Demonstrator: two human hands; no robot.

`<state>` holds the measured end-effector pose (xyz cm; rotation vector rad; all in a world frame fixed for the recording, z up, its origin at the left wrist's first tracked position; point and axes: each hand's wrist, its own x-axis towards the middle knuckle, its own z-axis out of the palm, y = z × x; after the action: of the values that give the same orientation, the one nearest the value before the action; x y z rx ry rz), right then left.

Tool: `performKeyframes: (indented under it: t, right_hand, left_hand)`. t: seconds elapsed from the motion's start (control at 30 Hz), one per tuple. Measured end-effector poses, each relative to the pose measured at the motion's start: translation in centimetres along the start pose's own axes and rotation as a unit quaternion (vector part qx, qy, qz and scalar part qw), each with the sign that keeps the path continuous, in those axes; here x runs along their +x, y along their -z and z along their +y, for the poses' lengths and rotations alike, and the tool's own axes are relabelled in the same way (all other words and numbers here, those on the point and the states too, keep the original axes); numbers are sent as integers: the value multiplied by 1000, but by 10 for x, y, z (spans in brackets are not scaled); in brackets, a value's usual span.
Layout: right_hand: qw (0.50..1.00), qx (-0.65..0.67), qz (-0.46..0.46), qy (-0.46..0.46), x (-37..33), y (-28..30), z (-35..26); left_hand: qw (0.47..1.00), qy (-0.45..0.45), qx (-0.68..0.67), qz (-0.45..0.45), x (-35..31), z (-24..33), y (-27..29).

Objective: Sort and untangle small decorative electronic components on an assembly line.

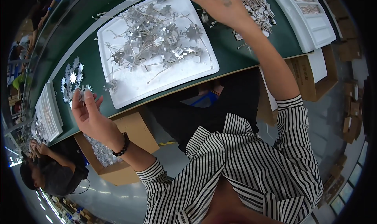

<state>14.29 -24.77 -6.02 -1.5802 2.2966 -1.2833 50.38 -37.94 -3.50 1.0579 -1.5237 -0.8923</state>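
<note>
My left hand [93,116] is raised at the table's near left, thumb and fingers pinching a silvery star-shaped metal piece [82,93]. Just beyond it lies a cluster of flat, star-shaped metal plates [73,78]. My right hand [220,4] reaches over the white foam tray's far right corner, with its fingers closed together; whatever is in them is hidden. On the white tray [157,84] sits a heap of metal pieces with thin white wires and labels [151,37]. One wired piece [111,85] rests at the tray's left edge, near my left hand.
Right of my right forearm lies a pile of small parts with wires [257,12]. White compartment trays [320,29] stand at the far right, another white tray [50,112] at the left. An open carton [133,131] of metal pieces is below the table edge. A co-worker [53,171] sits at left.
</note>
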Motion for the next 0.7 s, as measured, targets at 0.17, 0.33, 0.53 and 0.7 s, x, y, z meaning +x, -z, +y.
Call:
performKeyframes:
  t: [0.17,0.33,0.53,0.7]
  right_hand:
    - [955,182,45,-229,-23,51,-97]
    - [854,468,91,-207,-27,31,-83]
    - [904,404,27,-137,-48,18,-116]
    - [975,219,-29,11,-74,-14,-146]
  left_hand:
    - [992,17,-115,-42,-11,12,-21]
    - [979,45,-181,-89,-17,20,-25]
    - [948,123,-248,-157,-32,40,-52]
    - [952,103,-233,-168,-45,54,-61]
